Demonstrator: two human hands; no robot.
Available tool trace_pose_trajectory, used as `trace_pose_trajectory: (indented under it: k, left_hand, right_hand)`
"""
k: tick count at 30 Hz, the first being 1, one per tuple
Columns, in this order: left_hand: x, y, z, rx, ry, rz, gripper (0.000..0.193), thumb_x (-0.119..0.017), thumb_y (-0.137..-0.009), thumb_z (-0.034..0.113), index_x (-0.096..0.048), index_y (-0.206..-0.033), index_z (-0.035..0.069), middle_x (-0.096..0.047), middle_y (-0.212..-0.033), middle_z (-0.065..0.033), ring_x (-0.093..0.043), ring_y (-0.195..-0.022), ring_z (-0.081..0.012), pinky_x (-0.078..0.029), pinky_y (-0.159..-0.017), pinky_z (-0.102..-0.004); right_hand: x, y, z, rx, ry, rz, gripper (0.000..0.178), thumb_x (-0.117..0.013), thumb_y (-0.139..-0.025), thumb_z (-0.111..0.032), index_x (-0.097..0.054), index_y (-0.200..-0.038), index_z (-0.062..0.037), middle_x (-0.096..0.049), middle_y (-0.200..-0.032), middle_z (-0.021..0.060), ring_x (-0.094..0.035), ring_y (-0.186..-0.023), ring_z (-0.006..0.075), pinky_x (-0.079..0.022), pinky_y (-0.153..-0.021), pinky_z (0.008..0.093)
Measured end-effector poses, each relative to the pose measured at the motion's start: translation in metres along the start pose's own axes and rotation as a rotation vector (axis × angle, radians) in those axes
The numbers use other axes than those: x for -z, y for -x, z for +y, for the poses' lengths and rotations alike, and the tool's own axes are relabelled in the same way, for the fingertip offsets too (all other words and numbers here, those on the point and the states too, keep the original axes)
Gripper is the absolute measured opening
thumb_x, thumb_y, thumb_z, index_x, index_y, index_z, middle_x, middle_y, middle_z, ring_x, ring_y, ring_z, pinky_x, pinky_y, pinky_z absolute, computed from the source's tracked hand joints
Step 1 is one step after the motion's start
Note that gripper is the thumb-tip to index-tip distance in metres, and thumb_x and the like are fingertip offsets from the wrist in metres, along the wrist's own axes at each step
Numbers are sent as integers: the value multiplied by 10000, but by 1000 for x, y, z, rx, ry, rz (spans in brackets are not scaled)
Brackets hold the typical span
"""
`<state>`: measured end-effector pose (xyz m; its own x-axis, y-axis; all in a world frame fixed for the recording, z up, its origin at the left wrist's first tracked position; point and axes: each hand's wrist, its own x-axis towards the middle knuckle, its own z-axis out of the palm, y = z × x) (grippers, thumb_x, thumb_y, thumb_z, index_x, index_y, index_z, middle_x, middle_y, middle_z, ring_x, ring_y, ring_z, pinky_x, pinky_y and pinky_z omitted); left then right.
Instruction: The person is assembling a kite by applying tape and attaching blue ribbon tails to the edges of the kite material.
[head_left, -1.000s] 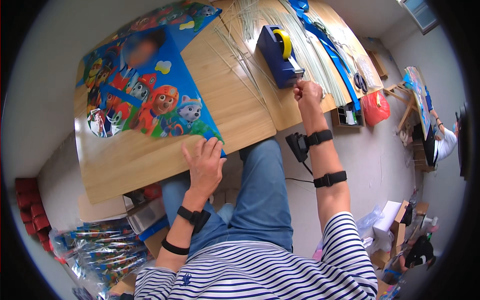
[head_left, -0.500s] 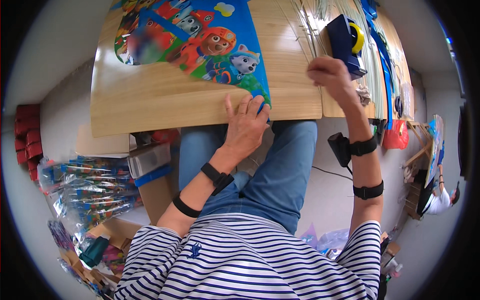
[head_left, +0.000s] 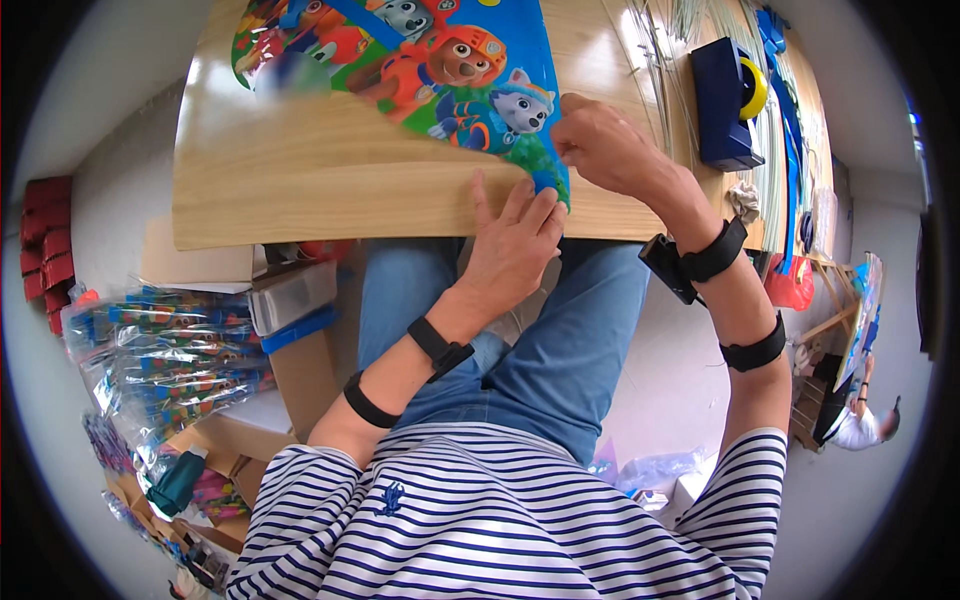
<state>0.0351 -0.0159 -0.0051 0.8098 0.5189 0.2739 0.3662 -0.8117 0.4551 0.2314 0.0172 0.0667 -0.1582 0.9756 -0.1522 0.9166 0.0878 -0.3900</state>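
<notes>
I have the left hand [head_left: 515, 245] at the near edge of the desk [head_left: 330, 180], its fingertips resting on the near corner of a glossy blue printed sheet [head_left: 455, 60]. Its grip is spread, the index finger standing apart from the others. The sheet lies on the far part of the desk, a little left of centre, printed with cartoon dogs, and tapers toward me to that held corner; its far end runs out of my view.

My right hand [head_left: 605, 145] is just beside the sheet's right edge, farther off than the left one. Its fingers are curled in, but I cannot tell whether that grip pinches anything, since the back of the hand hides the fingertips.

To the right I see a dark blue tape dispenser [head_left: 722, 120] with a yellow ring, well apart from the sheet. Thin pale rods [head_left: 652, 65] lie on its left, and more lie to its right, near a blue ribbon [head_left: 785, 120]. A crumpled beige cloth [head_left: 743, 200] sits nearer me than the dispenser. Below the desk on the left, clear-wrapped printed packs [head_left: 180, 350] are heaped beside a cardboard box [head_left: 308, 385].
</notes>
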Motion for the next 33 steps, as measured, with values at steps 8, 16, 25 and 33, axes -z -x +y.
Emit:
trace_pose_trajectory:
  k: [8, 16, 25, 33]
  left_hand:
    - [-6, 1, -1, 9, -34, 18, 566, -797, -686, 210, -618, -1206, 74, -461, -1233, -72, -440, -1202, -297, -136, -1080, -719]
    - [-6, 0, -1, 0, 11, 73, 395, -654, -766, 80, -628, -1155, 17, -461, -1210, -107, -455, -1181, -339, -160, -1061, -763]
    - [-7, 0, -1, 2, -8, 92, 342, -628, -798, 82, -631, -1135, 23, -458, -1324, -108, -449, -1207, -335, -154, -1065, -761]
    - [-4, -1, -3, 15, -44, 9, 529, -783, -711, 237, -628, -1193, 84, -441, -1373, -86, -412, -1245, -347, -142, -1077, -732]
  right_hand:
    - [-6, -18, -10, 111, 249, -163, 65, -605, -752, -24, -667, -737, -25, -582, -921, 145, -602, -795, 370, -465, -746, 438]
    - [-8, -30, -13, 238, 363, -234, 119, -652, -697, -14, -710, -796, -43, -623, -973, 136, -656, -844, 325, -488, -676, 427]
    - [-15, -32, -12, 242, 340, -201, 50, -640, -662, -19, -678, -695, -16, -617, -934, 154, -636, -800, 345, -482, -715, 439]
    - [-23, -35, -8, 227, 413, -194, 46, -646, -666, -21, -685, -691, -26, -630, -951, 144, -647, -807, 336, -502, -698, 430]
